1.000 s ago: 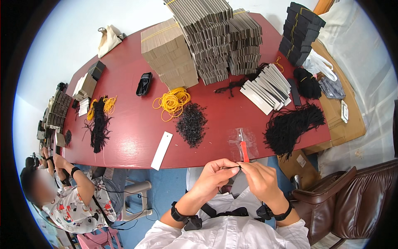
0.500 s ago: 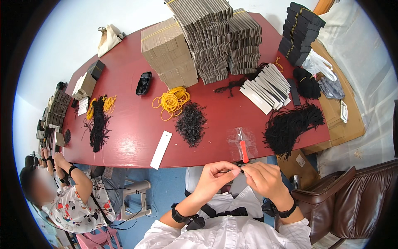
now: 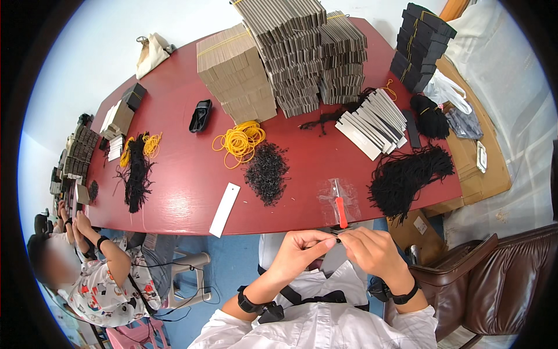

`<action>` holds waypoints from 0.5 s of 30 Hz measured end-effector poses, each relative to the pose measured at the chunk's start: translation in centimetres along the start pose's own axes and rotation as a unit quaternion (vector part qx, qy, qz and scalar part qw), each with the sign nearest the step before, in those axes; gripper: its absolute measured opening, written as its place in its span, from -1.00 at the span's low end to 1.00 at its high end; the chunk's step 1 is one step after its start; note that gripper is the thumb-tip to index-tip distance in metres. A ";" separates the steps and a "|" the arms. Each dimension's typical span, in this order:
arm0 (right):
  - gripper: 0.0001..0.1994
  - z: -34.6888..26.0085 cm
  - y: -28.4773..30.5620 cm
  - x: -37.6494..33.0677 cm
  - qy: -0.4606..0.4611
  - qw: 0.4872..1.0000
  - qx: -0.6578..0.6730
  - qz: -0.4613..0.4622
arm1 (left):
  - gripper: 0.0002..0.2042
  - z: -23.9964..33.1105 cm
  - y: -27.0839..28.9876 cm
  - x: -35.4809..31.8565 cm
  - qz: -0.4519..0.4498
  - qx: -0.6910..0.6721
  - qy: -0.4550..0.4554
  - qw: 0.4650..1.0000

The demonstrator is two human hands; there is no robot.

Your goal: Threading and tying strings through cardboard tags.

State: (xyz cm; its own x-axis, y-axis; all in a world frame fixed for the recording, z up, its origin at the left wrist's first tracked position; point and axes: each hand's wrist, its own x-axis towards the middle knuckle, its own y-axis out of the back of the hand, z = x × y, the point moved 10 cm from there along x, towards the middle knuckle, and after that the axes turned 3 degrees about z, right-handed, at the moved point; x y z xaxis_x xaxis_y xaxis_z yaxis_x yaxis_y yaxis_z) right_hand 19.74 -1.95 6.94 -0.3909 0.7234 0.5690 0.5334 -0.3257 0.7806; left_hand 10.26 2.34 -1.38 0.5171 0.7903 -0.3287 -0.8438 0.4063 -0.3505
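Observation:
My left hand [image 3: 303, 251] and my right hand [image 3: 375, 251] meet just off the table's near edge, fingertips close together. Both are closed in a pinch around a small black cord [image 3: 337, 239]. Below the fingers hangs a grey card tag [image 3: 335, 260], partly hidden by my right hand; exactly how cord and tag join is hidden. Just beyond my fingers, an orange-handled knife [image 3: 341, 212] lies on clear plastic film. A single white tag [image 3: 225, 210] with a hole rests to the left, beside a heap of small black fasteners [image 3: 266, 174].
On the red table [image 3: 180, 174] stand tall stacks of grey cards [image 3: 290, 64]. Yellow elastic cords [image 3: 241, 139], fanned tags [image 3: 372, 125] and black cord bundles [image 3: 410, 180] lie around. A person [image 3: 110, 273] sits at left; a brown leather chair [image 3: 500, 279] stands at right.
My hands have barely shifted and keep their pinch on the cord. At left, the other person's hands have moved slightly.

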 end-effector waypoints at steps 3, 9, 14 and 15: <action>-0.69 0.9 0.0 -0.3 -0.037 0.996 0.075 0.019 | -0.83 -0.4 0.1 0.2 -0.003 0.003 -0.001 1.000; -0.71 2.5 -1.0 -0.2 -0.150 0.952 0.265 0.030 | -0.82 -0.6 0.1 0.4 -0.036 0.038 -0.038 0.998; -0.75 2.9 -1.3 -0.7 -0.144 0.959 0.245 0.004 | -0.88 -0.9 0.4 0.5 -0.022 0.016 -0.015 1.000; -0.77 2.6 -1.0 -0.6 -0.124 0.967 0.221 0.007 | -0.90 -0.6 0.6 0.5 -0.017 0.007 -0.026 0.999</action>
State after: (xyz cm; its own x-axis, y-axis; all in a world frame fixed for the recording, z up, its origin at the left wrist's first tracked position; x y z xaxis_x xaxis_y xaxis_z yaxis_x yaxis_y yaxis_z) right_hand 21.42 -0.51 5.16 -0.2184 0.8629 0.4557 0.8277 -0.0836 0.5549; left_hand 10.08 2.69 -2.31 0.5383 0.7985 -0.2695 -0.8276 0.4405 -0.3478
